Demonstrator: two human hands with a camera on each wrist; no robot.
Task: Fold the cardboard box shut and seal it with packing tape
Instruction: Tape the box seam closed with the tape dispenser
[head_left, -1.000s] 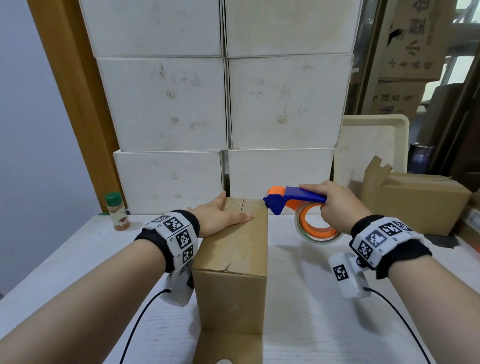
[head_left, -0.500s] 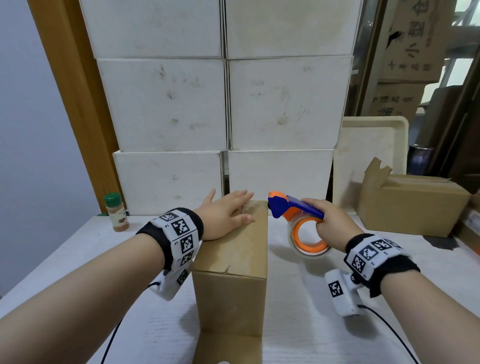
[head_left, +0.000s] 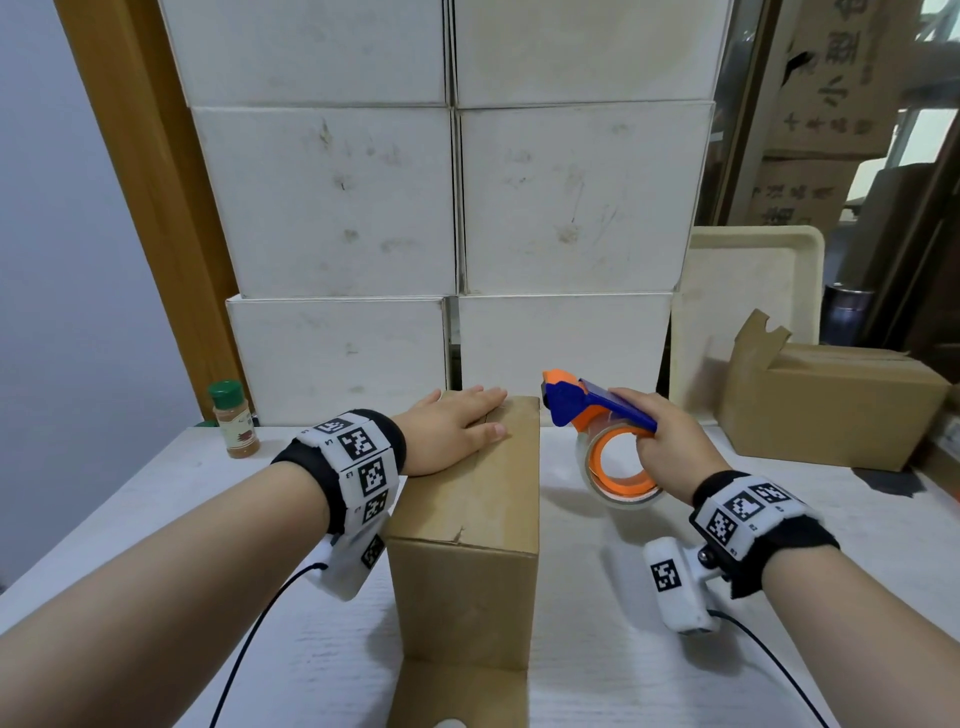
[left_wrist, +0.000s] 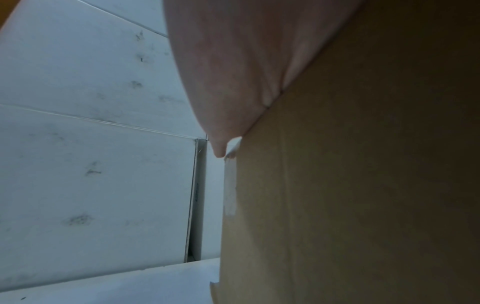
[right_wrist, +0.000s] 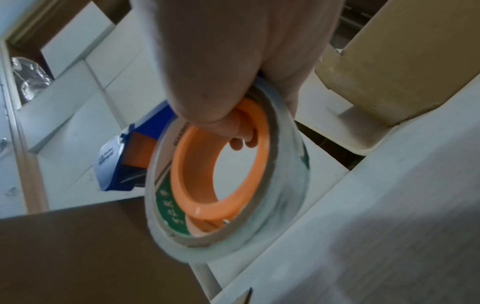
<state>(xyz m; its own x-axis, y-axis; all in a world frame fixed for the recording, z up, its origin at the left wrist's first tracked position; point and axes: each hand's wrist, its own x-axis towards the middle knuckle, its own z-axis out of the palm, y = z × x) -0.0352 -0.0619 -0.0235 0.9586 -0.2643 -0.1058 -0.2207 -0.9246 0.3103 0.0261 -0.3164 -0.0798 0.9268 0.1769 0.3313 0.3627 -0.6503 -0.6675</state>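
Observation:
A brown cardboard box (head_left: 467, 545) stands on the white table (head_left: 597, 649), its top flaps folded down. My left hand (head_left: 457, 431) lies flat with straight fingers on the far end of the top; in the left wrist view the palm (left_wrist: 233, 72) presses on the box edge (left_wrist: 337, 185). My right hand (head_left: 670, 441) grips a blue and orange tape dispenser (head_left: 587, 410) with a clear tape roll (head_left: 618, 467), held just right of the box's far corner. The right wrist view shows the fingers curled through the orange core (right_wrist: 215, 170).
White cartons (head_left: 457, 208) are stacked against the back. A spice jar (head_left: 234, 421) with a green cap stands at the left. Another cardboard box (head_left: 831, 405) and a cream tray (head_left: 753, 291) sit at the right. A loose flap (head_left: 462, 696) lies at the near edge.
The right hand has lowered the dispenser to the box's top level and tilted its nose up. The left hand has slid a little further along the top.

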